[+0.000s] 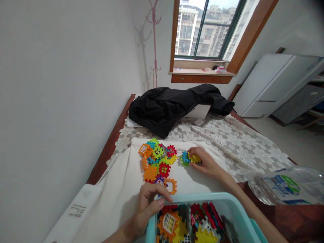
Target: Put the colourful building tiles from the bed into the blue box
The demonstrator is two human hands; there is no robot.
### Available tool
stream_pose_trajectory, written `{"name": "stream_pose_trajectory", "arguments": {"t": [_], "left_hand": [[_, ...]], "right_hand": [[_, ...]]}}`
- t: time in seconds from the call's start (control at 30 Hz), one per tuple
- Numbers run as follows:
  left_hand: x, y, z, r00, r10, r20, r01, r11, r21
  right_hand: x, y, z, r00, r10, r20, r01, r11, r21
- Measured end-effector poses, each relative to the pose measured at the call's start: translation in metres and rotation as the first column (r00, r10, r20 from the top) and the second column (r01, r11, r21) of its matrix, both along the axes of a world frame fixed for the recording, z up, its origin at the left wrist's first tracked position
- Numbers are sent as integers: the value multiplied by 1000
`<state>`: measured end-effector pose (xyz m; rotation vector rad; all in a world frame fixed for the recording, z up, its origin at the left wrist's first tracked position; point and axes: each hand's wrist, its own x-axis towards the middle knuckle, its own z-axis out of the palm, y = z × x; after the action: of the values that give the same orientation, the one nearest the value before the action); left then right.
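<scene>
A light-blue plastic bin [199,196] full of toothed toy building pieces stands at the bottom, close to me. My left hand [149,207] is curled over the bin's left corner, fingers and thumb on its rim. Beyond it, my right hand [206,163] pinches a yellow toothed building piece [194,157] just at the white cloth. Touching or overlapping that piece is a blue toothed piece [185,157], with some green beneath it. To the left lies a loose pile of colourful pieces, among them a red window piece [164,169] and an orange square [150,173].
White cloth [121,195] covers the near surface, over a flowered tablecloth [225,135]. A black garment [167,104] is heaped at the far end, partly over a white box [198,111]. A large clear bottle [286,185] lies at right. The wall [63,84] runs along the left.
</scene>
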<state>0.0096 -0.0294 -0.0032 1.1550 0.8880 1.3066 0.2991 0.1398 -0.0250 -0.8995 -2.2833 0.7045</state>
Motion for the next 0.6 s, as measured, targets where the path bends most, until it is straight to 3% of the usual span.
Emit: {"name": "stream_pose_trajectory", "arguments": {"t": [0.1, 0.3, 0.43, 0.6], "left_hand": [[0, 0, -1, 1000, -12, -2, 12, 1000, 5], [-1, 0, -8, 999, -40, 8, 40, 999, -19], [1, -2, -2, 998, -58, -24, 59, 997, 49], [2, -9, 1, 987, -22, -159, 44, 990, 138]], "right_hand": [[4, -1, 0, 1000, 1, -5, -1, 1000, -2], [-15, -10, 0, 993, 41, 107, -49, 996, 76], [-23, -8, -1, 972, 53, 227, -85, 987, 133], [-22, -5, -7, 976, 47, 211, -80, 985, 151]]}}
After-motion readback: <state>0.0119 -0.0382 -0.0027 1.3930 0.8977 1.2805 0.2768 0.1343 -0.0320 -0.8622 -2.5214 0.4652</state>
